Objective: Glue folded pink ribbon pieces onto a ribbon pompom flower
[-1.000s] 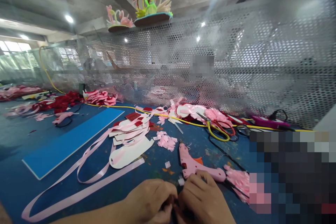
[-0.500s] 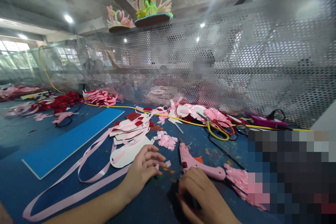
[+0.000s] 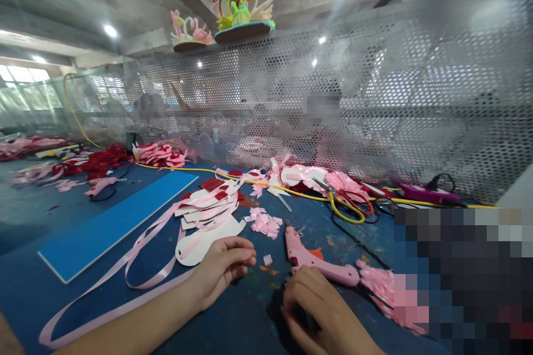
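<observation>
- I see my left hand (image 3: pixel 227 266) half-curled beside the top white card cutout (image 3: pixel 191 248); I can't tell whether it pinches anything.
- My right hand (image 3: pixel 314 302) is curled narrow by the pink glue gun (image 3: pixel 325 267), which lies on its side; its grip is hidden from me.
- Pink ribbon (image 3: pixel 112 319) loops across the table (image 3: pixel 233 330) toward my left wrist.
- Cut pink ribbon pieces (image 3: pixel 265 224) lie heaped beyond my hands.

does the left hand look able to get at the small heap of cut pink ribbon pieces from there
Probably yes: the left hand is close to the heap of ribbon pieces, and nothing seems to stand between them; the pink plastic glue gun lies to the heap's right, out of the way.
</observation>
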`<act>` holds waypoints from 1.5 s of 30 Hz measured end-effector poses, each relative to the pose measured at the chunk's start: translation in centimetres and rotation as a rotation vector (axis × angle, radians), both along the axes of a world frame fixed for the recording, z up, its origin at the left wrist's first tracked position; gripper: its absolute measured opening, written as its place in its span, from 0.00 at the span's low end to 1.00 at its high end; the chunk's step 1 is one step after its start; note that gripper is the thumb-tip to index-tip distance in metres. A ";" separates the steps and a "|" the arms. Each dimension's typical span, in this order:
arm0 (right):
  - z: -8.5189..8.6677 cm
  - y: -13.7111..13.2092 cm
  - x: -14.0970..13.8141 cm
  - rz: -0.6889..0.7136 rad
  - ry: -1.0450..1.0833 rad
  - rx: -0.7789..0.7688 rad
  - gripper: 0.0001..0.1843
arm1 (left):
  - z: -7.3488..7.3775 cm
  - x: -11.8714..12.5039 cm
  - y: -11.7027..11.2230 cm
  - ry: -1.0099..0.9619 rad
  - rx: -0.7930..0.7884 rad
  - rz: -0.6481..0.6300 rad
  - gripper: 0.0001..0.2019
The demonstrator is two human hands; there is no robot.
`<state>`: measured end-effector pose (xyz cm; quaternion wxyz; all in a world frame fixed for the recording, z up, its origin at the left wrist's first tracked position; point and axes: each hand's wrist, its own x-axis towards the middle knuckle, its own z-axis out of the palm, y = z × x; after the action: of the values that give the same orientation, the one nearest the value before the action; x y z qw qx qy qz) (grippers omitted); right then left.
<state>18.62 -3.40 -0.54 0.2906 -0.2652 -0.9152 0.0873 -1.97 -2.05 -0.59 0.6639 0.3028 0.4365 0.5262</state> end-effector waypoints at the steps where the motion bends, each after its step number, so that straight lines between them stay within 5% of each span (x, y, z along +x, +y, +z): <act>1: 0.0 0.0 0.0 0.003 0.000 -0.004 0.09 | 0.0 0.1 0.0 0.000 -0.003 0.001 0.07; 8: 0.1 0.0 -0.1 0.017 0.018 -0.022 0.09 | 0.4 0.1 0.2 -0.156 -0.055 -0.009 0.21; 18: -0.1 0.5 0.1 -0.137 0.126 0.037 0.12 | 1.0 0.1 -1.4 -0.482 -0.047 -0.534 0.40; 24: -0.7 0.7 -0.1 -0.096 0.099 0.176 0.06 | 1.3 0.4 -2.5 -0.510 -0.067 -0.649 0.44; 27: -0.7 0.6 0.1 -0.100 0.101 0.204 0.06 | 1.1 0.5 -2.2 -0.535 -0.037 -0.600 0.40; 30: -0.1 0.8 0.7 -0.110 0.127 0.190 0.07 | 0.8 0.4 -1.6 -0.521 0.028 -0.421 0.30; 37: 0.8 2.1 1.6 -0.124 0.188 -0.070 0.06 | 0.1 -0.6 0.0 -0.226 0.076 -0.031 0.08; 45: 0.4 2.1 1.7 -0.058 0.198 -0.133 0.11 | -0.2 -0.5 0.1 -0.057 0.106 -0.041 0.07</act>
<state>20.36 -1.34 -0.15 0.3639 -0.3003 -0.8660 0.1654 -2.45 -1.97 -0.78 0.6698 0.3313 0.3824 0.5434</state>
